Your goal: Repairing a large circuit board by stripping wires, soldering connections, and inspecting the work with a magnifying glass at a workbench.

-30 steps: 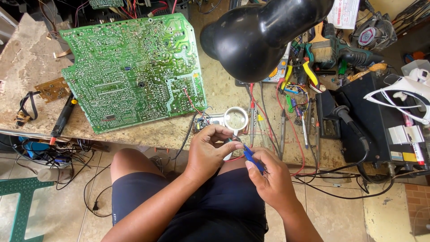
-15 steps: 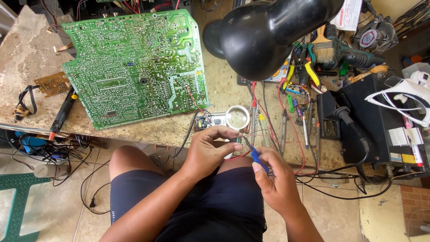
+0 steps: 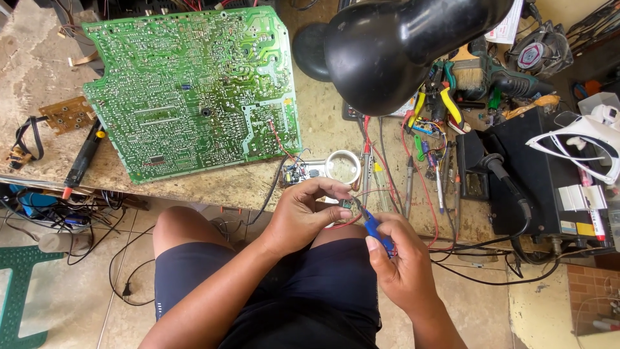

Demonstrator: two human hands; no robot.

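A large green circuit board [image 3: 194,87] lies on the tabletop [image 3: 323,123] toward its left side, with a black lamp shade [image 3: 407,45] above the middle. Just off the near edge, over the lap, the left hand [image 3: 303,216] has its grip pinching a small component [image 3: 347,204]. The right hand [image 3: 403,262] has its grip closed around blue-handled tweezers [image 3: 374,229], tips touching that component.
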